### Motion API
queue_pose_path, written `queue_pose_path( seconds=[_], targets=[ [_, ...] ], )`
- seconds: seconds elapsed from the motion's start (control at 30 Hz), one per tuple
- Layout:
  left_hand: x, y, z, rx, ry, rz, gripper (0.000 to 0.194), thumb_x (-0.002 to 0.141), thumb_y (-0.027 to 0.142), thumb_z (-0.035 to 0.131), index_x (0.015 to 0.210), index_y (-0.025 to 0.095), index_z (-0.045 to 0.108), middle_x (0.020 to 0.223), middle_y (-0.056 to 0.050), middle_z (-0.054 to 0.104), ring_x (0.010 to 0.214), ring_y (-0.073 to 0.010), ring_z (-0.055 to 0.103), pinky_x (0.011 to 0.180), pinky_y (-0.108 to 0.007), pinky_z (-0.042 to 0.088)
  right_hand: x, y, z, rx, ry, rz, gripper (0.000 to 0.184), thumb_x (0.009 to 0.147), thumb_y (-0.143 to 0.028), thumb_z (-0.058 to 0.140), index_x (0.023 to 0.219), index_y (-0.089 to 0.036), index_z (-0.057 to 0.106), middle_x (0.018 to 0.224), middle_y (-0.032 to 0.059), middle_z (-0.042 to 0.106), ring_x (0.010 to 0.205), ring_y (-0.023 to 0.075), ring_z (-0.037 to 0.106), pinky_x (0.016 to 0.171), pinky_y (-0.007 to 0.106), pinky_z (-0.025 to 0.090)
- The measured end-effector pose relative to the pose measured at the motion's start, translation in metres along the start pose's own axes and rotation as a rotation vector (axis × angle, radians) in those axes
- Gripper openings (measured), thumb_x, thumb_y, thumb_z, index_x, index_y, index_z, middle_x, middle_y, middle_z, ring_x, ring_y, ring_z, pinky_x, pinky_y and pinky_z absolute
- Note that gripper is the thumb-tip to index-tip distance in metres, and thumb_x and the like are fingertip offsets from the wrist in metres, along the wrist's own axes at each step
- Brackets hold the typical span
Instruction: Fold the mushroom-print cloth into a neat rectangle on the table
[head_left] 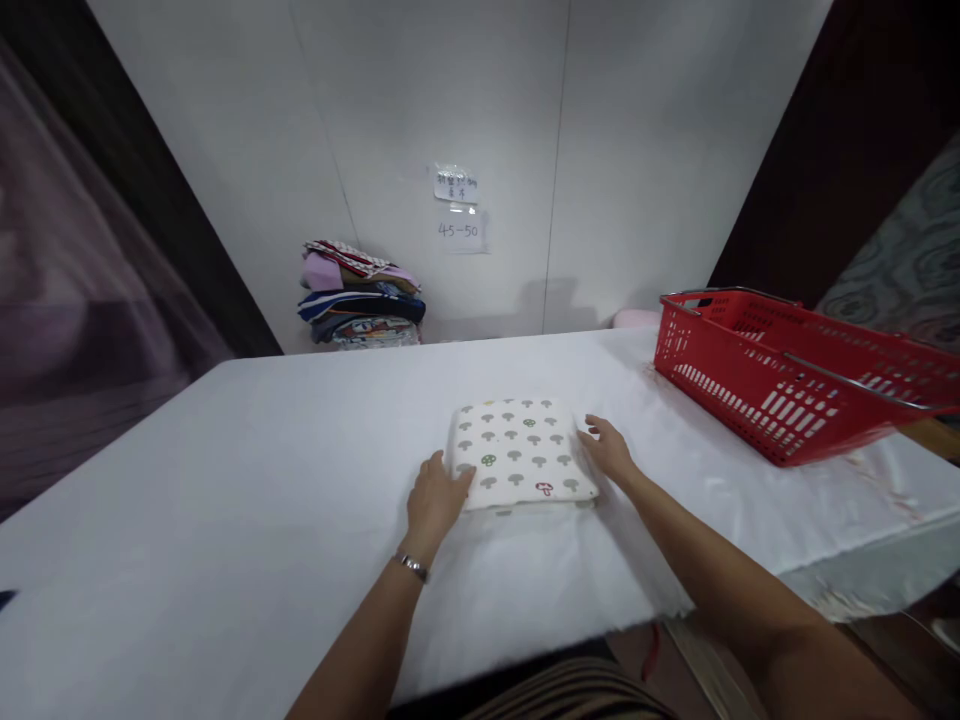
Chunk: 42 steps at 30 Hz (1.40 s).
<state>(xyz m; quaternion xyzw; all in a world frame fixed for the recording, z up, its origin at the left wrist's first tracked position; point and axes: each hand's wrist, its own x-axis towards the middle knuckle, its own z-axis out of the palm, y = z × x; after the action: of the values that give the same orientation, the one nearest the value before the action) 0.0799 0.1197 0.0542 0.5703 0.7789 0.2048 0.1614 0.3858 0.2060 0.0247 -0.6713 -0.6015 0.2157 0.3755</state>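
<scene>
A folded white cloth printed with grey mushrooms, plus a few green and red ones, lies flat on the white-covered table. At its left edge is my left hand, fingers stretched out and the thumb resting over the cloth's near left corner. On the opposite side my right hand is beside the right edge, its fingers apart and pointing toward the cloth. Whether its fingertips touch the edge I cannot tell. Neither hand grips the cloth. A metal band circles my left wrist.
A red plastic basket with metal handles stands on the table's right side. Behind the far edge rises a stack of folded fabrics against the white wall. Handwritten paper signs are taped there. A sheer curtain hangs at left.
</scene>
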Motion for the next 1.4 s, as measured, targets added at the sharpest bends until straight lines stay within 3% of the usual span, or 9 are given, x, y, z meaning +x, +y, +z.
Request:
queue_pose_path(
  seconds=[0.1,0.2,0.3,0.43,0.6,0.9,1.1,1.3,1.4],
  targets=[
    [0.006,0.010,0.006,0.069,0.156,0.201,0.056,0.085,0.045,0.047,0.130,0.013,0.041,0.136,-0.016,0.045,0.125,-0.0278,0.042,0.100,-0.040,0.037,0.000,-0.014,0.001,-0.232,-0.004,-0.076,0.027,0.084,-0.036,0.051,0.099,-0.017,0.062,0.100,0.0075,0.064,0.086,0.0189,0.058,0.072,0.029,0.042],
    [0.015,0.015,0.018,0.094,0.131,0.293,0.054,0.086,0.042,0.047,0.131,0.014,0.041,0.145,-0.016,0.036,0.133,-0.0270,0.032,0.107,-0.042,0.030,-0.001,-0.025,0.004,-0.341,-0.044,-0.044,0.022,0.084,-0.039,0.051,0.083,-0.019,0.061,0.087,0.0047,0.064,0.077,0.0173,0.056,0.063,0.026,0.037],
    [0.018,0.015,0.027,0.091,0.032,0.282,0.054,0.087,0.042,0.043,0.131,0.011,0.042,0.147,-0.016,0.032,0.135,-0.0270,0.029,0.107,-0.042,0.030,-0.001,-0.029,0.008,-0.372,-0.048,-0.050,0.021,0.083,-0.038,0.053,0.078,-0.019,0.058,0.084,0.0038,0.063,0.075,0.0163,0.055,0.060,0.025,0.033],
    [0.017,0.012,0.030,0.068,-0.012,0.268,0.056,0.088,0.044,0.040,0.133,0.011,0.040,0.149,-0.015,0.029,0.137,-0.0268,0.026,0.107,-0.042,0.030,0.003,-0.029,0.014,-0.380,-0.020,-0.072,0.021,0.083,-0.039,0.054,0.078,-0.019,0.058,0.086,0.0049,0.063,0.076,0.0166,0.055,0.060,0.025,0.031],
    [0.018,0.011,0.030,0.054,0.000,0.272,0.054,0.087,0.043,0.040,0.132,0.013,0.041,0.148,-0.014,0.030,0.136,-0.0260,0.027,0.107,-0.041,0.031,0.010,-0.028,0.017,-0.294,-0.051,0.042,0.015,0.081,-0.032,0.055,0.076,-0.019,0.059,0.080,0.0033,0.064,0.072,0.0159,0.055,0.058,0.024,0.032],
    [0.018,0.009,0.034,0.024,0.017,0.285,0.054,0.087,0.042,0.040,0.132,0.012,0.042,0.148,-0.014,0.030,0.137,-0.0265,0.026,0.107,-0.041,0.031,0.016,-0.028,0.020,-0.343,-0.023,-0.014,0.019,0.081,-0.035,0.055,0.075,-0.017,0.061,0.086,0.0053,0.063,0.075,0.0156,0.055,0.061,0.024,0.033],
    [0.017,0.007,0.033,0.024,-0.033,0.284,0.055,0.088,0.044,0.038,0.134,0.014,0.041,0.151,-0.011,0.027,0.138,-0.0270,0.024,0.111,-0.039,0.026,0.017,-0.024,0.018,-0.345,0.034,0.017,0.023,0.087,-0.030,0.043,0.079,-0.017,0.061,0.086,0.0059,0.063,0.077,0.0160,0.055,0.063,0.025,0.034],
    [0.019,0.008,0.030,0.040,-0.065,0.272,0.054,0.088,0.045,0.038,0.133,0.016,0.042,0.150,-0.011,0.027,0.137,-0.0270,0.025,0.110,-0.040,0.027,0.013,-0.020,0.019,-0.370,-0.023,0.064,0.019,0.086,-0.030,0.045,0.078,-0.018,0.058,0.077,0.0034,0.064,0.068,0.0155,0.055,0.057,0.024,0.033],
    [0.024,0.017,0.024,0.083,-0.015,0.256,0.055,0.088,0.046,0.038,0.134,0.016,0.042,0.149,-0.013,0.029,0.137,-0.0287,0.025,0.109,-0.044,0.028,0.012,-0.021,0.020,-0.404,-0.039,0.059,0.020,0.087,-0.030,0.044,0.079,-0.018,0.058,0.079,0.0047,0.065,0.070,0.0163,0.056,0.058,0.025,0.034]
  ],
)
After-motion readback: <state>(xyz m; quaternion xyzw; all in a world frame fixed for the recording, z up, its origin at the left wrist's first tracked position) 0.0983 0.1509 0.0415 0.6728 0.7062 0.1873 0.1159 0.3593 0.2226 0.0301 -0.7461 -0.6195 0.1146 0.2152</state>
